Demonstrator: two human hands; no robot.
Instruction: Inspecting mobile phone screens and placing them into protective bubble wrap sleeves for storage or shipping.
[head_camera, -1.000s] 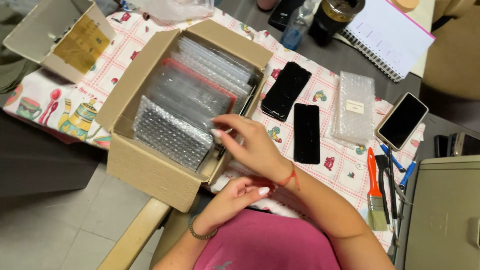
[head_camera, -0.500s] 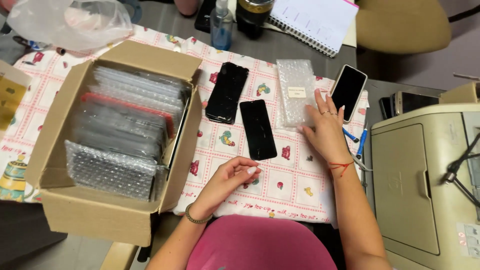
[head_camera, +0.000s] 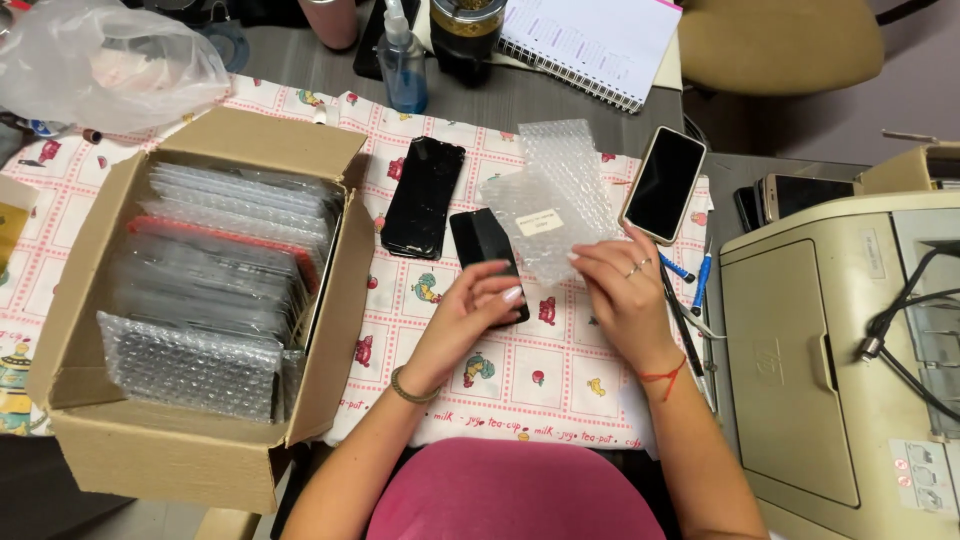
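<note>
Left hand (head_camera: 470, 315) is clamped on the flat black rectangular phone screen (head_camera: 485, 255) lying on the table (head_camera: 560, 370); right hand (head_camera: 625, 290) pinches the clear bubble-wrap pouch (head_camera: 555, 195) just above it. Looks risky: that loose pinch could let the pouch slip.

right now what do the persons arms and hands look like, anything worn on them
Both forearms are bare, no sleeves. The left hand has pale polished nails and a thin beaded bracelet at the wrist. The right hand wears a ring and a thin red string around the wrist.
</note>
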